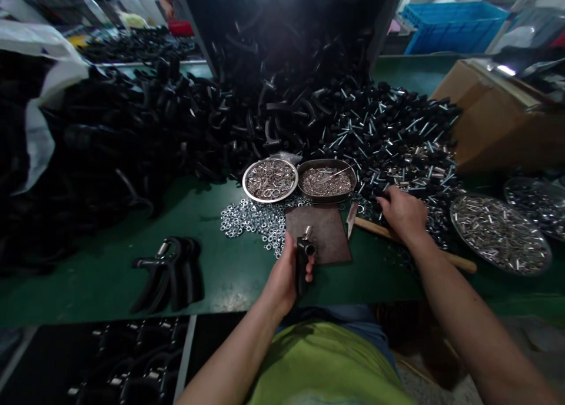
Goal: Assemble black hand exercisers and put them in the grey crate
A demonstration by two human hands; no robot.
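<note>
My left hand [288, 274] is closed round a black handle part [302, 264] with a metal fitting at its top, held upright just in front of a brown square mat [325, 228]. My right hand [401, 212] reaches forward to the right, palm down, fingers curled into the near edge of a heap of black knobs with silver bolts [388, 134]. What the fingers hold, if anything, is hidden. A wooden-handled tool [410, 240] lies under my right wrist.
Two metal dishes of small silver parts [270, 180] [326, 181] stand behind the mat, with loose washers [251, 216] spilled on the green table. A large pile of black handles [132, 128] fills the left. Assembled grips [170, 272] lie near left. Trays of pins [498, 234] and a cardboard box [494, 116] stand right.
</note>
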